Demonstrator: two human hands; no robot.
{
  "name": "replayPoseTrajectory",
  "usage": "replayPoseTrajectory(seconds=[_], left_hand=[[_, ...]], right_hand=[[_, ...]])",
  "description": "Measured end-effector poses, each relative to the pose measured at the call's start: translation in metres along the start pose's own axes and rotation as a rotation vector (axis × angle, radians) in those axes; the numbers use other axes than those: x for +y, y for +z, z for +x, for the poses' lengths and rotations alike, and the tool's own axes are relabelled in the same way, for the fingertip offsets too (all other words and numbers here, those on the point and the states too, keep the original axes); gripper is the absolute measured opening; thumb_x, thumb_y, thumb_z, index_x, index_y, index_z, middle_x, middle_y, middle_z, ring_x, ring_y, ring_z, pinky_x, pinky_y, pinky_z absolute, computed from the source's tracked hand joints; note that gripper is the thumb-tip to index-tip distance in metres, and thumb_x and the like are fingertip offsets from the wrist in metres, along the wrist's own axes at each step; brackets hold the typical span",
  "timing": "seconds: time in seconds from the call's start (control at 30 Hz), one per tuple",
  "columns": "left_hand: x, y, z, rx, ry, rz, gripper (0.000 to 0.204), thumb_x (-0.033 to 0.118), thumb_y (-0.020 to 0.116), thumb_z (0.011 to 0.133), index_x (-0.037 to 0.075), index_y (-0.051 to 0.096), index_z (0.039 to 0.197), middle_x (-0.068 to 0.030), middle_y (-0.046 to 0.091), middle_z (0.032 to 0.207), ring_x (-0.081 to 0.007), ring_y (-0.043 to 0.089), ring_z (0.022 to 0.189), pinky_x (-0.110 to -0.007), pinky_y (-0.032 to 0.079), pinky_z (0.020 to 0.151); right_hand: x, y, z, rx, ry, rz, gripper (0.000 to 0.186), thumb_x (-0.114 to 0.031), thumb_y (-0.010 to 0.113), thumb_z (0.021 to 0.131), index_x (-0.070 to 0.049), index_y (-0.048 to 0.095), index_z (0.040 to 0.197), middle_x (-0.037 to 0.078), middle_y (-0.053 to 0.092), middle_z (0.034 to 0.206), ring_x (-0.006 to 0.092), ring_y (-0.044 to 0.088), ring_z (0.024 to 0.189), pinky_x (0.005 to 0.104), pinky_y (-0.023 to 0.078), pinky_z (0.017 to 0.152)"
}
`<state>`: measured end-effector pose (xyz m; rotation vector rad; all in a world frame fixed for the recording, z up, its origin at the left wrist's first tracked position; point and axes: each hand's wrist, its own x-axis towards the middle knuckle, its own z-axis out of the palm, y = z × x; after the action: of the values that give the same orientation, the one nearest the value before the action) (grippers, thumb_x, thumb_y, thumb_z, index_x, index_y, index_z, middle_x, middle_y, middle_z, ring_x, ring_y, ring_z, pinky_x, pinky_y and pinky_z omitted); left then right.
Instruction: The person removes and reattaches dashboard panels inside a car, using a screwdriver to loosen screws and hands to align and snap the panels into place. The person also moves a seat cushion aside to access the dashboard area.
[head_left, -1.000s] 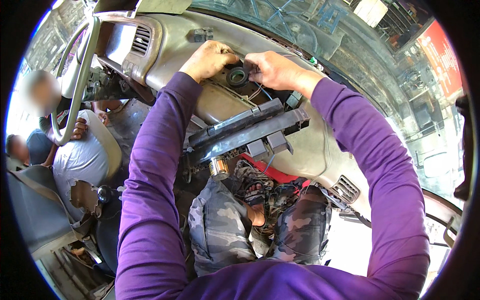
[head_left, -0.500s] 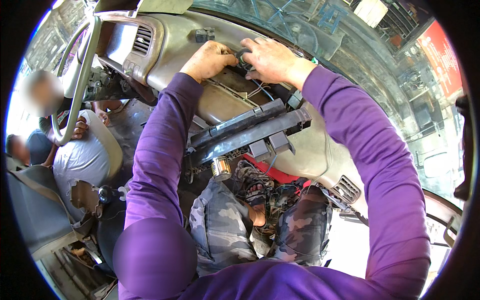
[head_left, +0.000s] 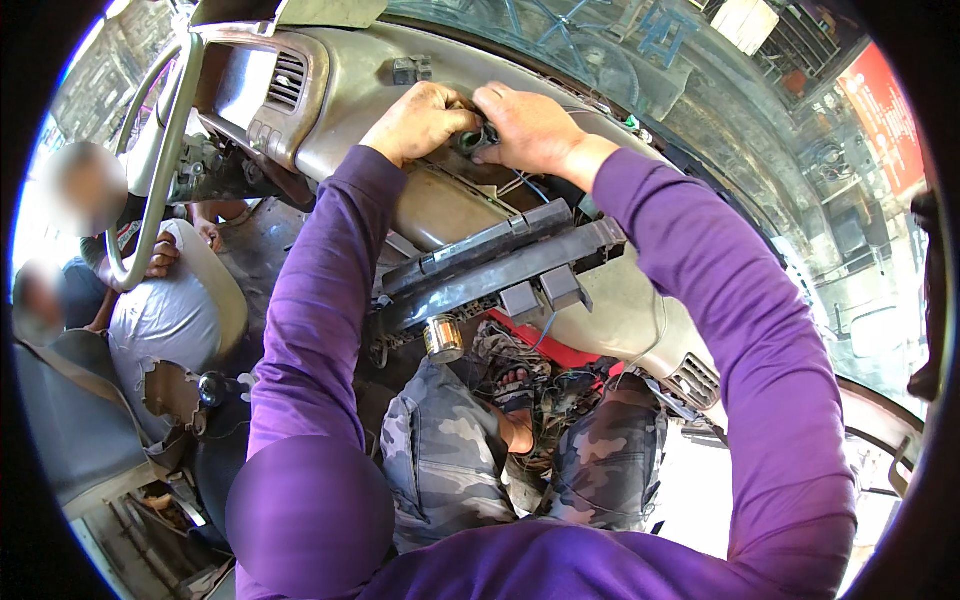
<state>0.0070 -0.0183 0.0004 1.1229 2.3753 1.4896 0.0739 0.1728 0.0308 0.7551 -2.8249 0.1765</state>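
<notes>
Above an opening in the tan dashboard (head_left: 430,208), both my hands meet close together. My right hand (head_left: 530,128) is closed around a small dark ring-shaped piece (head_left: 468,140), hollow and greenish inside, perhaps a roll of tape. Right beside it, my left hand (head_left: 422,120) pinches with thumb and fingers; what lies between them is hidden. Thin wires (head_left: 530,186) run in the opening below my right hand. Nearer to me, a long black plastic housing (head_left: 480,268) lies across the dashboard's near edge, with square grey boxes (head_left: 562,290) on its near side.
A small dark block (head_left: 411,69) sits on the dashboard top. An open metal can (head_left: 443,338) stands by my knee, above loose wiring. At left are a steering wheel (head_left: 170,160), a pale seat (head_left: 165,310) and people. The windscreen (head_left: 690,110) curves along the far side.
My right hand has drawn left and turned, its fingers now curled in against my left hand. The dark ring-shaped piece has shifted slightly down and left. My left hand has hardly moved.
</notes>
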Motion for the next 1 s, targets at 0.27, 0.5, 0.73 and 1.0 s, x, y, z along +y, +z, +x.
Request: replayPoseTrajectory(seconds=[0.27,0.5,0.73,1.0], left_hand=[[0.008,-0.004,-0.005,-0.109,-0.083,-0.067,0.023,0.022,0.072,0.084,0.000,0.074,0.086,0.0012,0.062,0.070,-0.0070,0.052,0.064,-0.027,0.041,0.060],[0.002,-0.004,-0.001,-0.107,-0.068,-0.018,0.025,0.024,0.070,0.084,-0.001,0.075,0.088,-0.0016,0.065,0.071,-0.0103,0.055,0.066,-0.029,0.045,0.063],[0.000,-0.002,0.001,0.044,-0.137,0.035,0.031,0.024,0.068,0.085,-0.003,0.076,0.097,-0.0083,0.073,0.081,-0.0153,0.061,0.074,-0.032,0.050,0.073],[-0.003,-0.002,0.002,0.016,-0.078,-0.024,0.028,0.022,0.068,0.088,-0.003,0.076,0.098,-0.0070,0.073,0.082,-0.0132,0.062,0.077,-0.030,0.050,0.075]], right_hand=[[0.016,0.010,-0.001,-0.130,-0.087,-0.124,0.042,-0.030,0.078,0.080,-0.004,0.070,0.112,0.016,0.057,0.126,0.0354,0.063,0.112,0.0470,0.052,0.095],[0.001,-0.003,-0.005,-0.097,-0.086,-0.340,0.042,-0.035,0.074,0.086,-0.006,0.071,0.116,0.017,0.053,0.135,0.0352,0.053,0.125,0.0500,0.044,0.105],[0.010,-0.023,-0.024,-0.150,0.035,-0.193,0.041,-0.035,0.072,0.090,-0.004,0.069,0.117,0.021,0.061,0.129,0.0383,0.058,0.122,0.0481,0.047,0.104],[0.011,-0.019,-0.018,-0.144,0.048,0.379,0.029,-0.019,0.076,0.085,-0.001,0.069,0.106,0.018,0.072,0.103,0.0392,0.067,0.101,0.0442,0.052,0.089]])
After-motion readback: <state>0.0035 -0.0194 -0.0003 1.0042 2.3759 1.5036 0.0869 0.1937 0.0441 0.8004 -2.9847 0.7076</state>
